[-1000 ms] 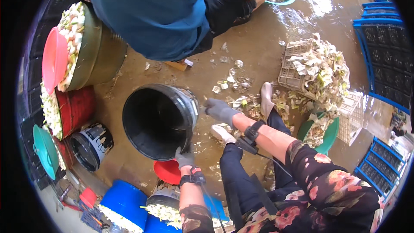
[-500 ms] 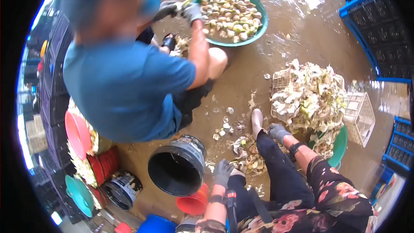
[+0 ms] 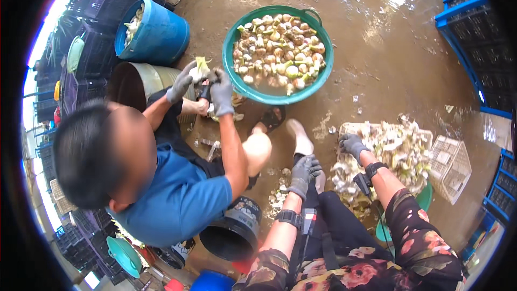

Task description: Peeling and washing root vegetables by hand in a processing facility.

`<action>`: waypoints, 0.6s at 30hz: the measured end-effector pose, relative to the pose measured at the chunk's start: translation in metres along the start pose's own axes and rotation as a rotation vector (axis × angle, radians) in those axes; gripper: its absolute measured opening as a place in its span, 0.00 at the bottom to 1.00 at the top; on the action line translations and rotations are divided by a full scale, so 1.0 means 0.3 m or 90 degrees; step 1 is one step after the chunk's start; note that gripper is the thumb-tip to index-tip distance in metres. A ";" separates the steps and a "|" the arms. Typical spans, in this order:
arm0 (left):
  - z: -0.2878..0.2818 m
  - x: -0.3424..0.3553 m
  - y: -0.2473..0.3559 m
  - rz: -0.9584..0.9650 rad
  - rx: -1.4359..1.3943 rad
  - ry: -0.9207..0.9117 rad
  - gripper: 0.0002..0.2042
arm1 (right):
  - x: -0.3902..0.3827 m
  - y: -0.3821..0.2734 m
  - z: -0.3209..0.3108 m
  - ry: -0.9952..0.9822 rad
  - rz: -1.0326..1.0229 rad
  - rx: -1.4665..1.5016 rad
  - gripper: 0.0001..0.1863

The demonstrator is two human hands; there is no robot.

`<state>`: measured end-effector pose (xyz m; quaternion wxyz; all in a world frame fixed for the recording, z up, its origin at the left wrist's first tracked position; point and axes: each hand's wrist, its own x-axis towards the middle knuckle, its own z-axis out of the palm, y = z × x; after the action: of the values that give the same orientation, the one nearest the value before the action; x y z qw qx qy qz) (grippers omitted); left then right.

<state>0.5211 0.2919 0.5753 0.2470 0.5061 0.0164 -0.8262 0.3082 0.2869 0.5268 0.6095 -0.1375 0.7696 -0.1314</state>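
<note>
My left hand, in a grey glove, lies over my lower leg with its fingers stretched and nothing seen in them. My right hand, also gloved, hovers at the near left part of a heap of pale peelings, its fingers loosely bent and apart. The heap spills over a beige plastic crate. Ahead of me stands a round green tub holding many pale, onion-like bulbs in murky water. At left, a co-worker's gloved hands hold a white bulb with a green top.
The co-worker in a blue shirt squats close on my left. A black bucket lies tipped between us. A second beige crate stands beside the heap. Farther left are a blue barrel and stacked dark crates; blue-edged racks line the right.
My left hand has moved forward and right, from beside my knee onto my lower leg. My right hand has moved slightly forward. The view has shifted; the co-worker now appears lower and farther left.
</note>
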 end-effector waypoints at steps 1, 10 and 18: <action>0.027 0.051 0.043 0.001 -0.012 -0.006 0.10 | 0.033 -0.061 -0.016 -0.017 0.006 -0.014 0.08; 0.249 0.475 0.391 -0.013 -0.028 0.132 0.11 | 0.487 -0.614 -0.187 -0.016 -0.078 -0.279 0.08; 0.309 0.770 0.395 -0.089 -0.119 0.260 0.12 | 1.022 -1.100 -0.396 0.123 -0.180 -0.518 0.18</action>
<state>0.4102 0.0718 0.4517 0.2267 0.6353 0.1774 -0.7166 0.1422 -0.1291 0.3988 0.4070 -0.4574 0.7857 0.0879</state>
